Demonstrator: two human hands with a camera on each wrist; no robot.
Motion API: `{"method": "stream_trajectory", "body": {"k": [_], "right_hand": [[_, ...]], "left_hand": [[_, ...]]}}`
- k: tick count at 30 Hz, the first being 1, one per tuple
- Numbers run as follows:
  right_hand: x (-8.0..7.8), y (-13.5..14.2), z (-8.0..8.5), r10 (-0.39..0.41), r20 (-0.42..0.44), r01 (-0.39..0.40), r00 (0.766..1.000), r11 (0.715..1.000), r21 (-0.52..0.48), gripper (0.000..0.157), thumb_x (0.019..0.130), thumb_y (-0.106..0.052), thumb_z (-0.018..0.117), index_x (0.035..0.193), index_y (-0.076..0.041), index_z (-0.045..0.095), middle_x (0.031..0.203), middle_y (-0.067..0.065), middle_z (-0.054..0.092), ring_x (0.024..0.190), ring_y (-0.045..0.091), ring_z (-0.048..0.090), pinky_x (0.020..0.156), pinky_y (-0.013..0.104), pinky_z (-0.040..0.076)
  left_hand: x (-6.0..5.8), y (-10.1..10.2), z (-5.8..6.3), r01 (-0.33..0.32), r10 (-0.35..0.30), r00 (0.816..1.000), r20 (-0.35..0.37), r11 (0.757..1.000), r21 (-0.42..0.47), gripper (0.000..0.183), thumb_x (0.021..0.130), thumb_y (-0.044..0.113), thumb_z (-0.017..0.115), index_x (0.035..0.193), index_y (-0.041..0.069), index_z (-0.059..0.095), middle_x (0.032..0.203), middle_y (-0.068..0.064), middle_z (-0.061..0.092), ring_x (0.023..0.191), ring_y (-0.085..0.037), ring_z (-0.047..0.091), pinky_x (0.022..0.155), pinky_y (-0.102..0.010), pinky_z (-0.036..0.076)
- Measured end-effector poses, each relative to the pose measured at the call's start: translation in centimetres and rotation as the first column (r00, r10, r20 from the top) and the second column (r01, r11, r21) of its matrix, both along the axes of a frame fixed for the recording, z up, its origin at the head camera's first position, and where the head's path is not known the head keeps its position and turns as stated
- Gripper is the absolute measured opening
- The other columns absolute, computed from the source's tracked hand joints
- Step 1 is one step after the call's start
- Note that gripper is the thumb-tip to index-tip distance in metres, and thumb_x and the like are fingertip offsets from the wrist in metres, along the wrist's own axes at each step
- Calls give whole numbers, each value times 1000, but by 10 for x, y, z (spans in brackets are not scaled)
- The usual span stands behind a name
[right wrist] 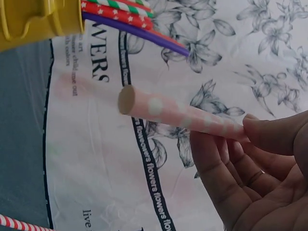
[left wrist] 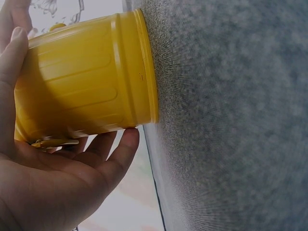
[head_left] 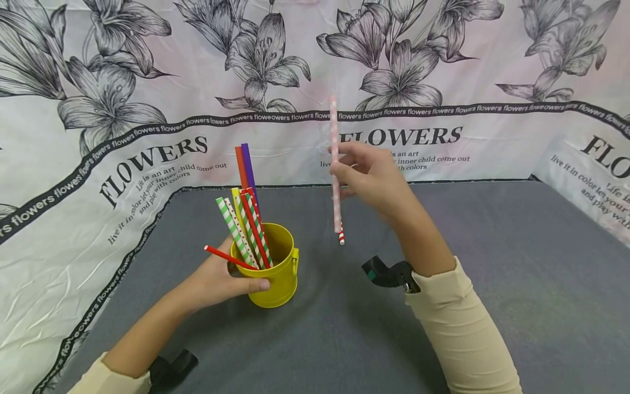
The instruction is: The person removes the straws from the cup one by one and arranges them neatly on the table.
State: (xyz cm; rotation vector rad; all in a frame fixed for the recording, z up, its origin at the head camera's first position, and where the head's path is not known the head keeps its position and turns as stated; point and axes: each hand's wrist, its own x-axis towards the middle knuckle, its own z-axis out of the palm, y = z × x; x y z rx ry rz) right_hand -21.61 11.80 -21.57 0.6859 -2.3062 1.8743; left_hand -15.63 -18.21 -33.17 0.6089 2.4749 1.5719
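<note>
The pink dotted straw (head_left: 335, 137) is upright before the far edge of the worktop (head_left: 492, 262), pinched near mid-length by the right hand (head_left: 371, 174); the left hand (head_left: 221, 282) grips the yellow bucket (head_left: 278, 287). Probably light, stiff but crushable, the straw suits gentle fingers there

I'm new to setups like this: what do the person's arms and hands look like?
The left hand and right hand are ungloved. The left sleeve and right sleeve are cream, the right finely ribbed. The left wrist camera and right wrist camera are black, the right with a green patch.
</note>
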Motion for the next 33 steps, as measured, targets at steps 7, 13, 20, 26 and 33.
{"method": "stream_trajectory", "body": {"k": [7, 13, 20, 26, 33], "right_hand": [[-9, 8, -3, -129, -21, 130, 991, 991, 26, 38, 95, -3, 67, 132, -7, 61, 95, 17, 67, 75, 25, 65, 65, 37, 59], [-21, 15, -10, -198, -64, 200, 978, 979, 29, 28, 96, -5, 66, 125, -6, 67, 99, 17, 71, 75, 25, 65, 63, 33, 59], [-35, 26, -22, -200, -15, 201, 980, 976, 85, 25, 99, -4, 60, 122, 3, 67, 114, 21, 68, 80, 22, 66, 69, 31, 58], [-42, 30, -27, -191, 61, 184, 980, 978, 101, 32, 100, 0, 57, 131, 2, 62, 116, 24, 64, 76, 20, 64, 67, 25, 55], [-49, 35, -34, -206, 79, 197, 975, 973, 117, 39, 97, 4, 58, 136, 2, 57, 116, 27, 63, 83, 20, 62, 70, 26, 56]], "left_hand": [[0, 1, 0, -8, 8, 1000, 8, 1000, -4, 87, 80, 27, 86, 147, 13, 32, 137, -8, 52, 120, -30, 52, 98, -47, 49], [0, 1, 0, -1, 1, 1000, 14, 1000, 8, 86, 80, 26, 86, 147, 13, 33, 137, -7, 53, 119, -28, 53, 98, -46, 48], [1, 1, 1, 1, -1, 1000, 18, 1000, 15, 87, 80, 26, 86, 147, 13, 33, 137, -7, 53, 119, -28, 53, 97, -43, 49], [1, 1, 0, 7, -7, 1000, 6, 1000, 23, 86, 80, 24, 87, 147, 13, 34, 137, -7, 53, 118, -27, 54, 98, -44, 47], [1, 1, 0, 7, -7, 1000, 3, 1000, 18, 86, 80, 25, 87, 147, 14, 34, 137, -6, 54, 118, -26, 54, 98, -45, 47]]}}
